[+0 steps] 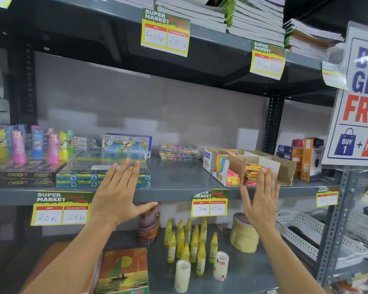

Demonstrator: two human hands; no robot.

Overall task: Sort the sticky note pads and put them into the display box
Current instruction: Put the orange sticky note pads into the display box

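A cardboard display box [285,168] lies on the grey middle shelf [179,179] at the right, with dividers inside. Neon pink and yellow sticky note pads [233,179] fill its left compartment, and orange and pink pads [251,172] sit in the one beside it. My right hand [261,200] is raised flat in front of the box, fingers apart, holding nothing. My left hand [119,192] is spread flat at the shelf's front edge, left of centre, also with nothing in it.
Glue sticks [19,145], neon boxes [19,177] and flat pen packs [102,170] crowd the shelf's left. Crayon boxes [128,145] and chalk packs [179,151] stand at the back. Glue bottles [189,240] and tape rolls [243,232] fill the shelf below. A promo sign [359,102] hangs right.
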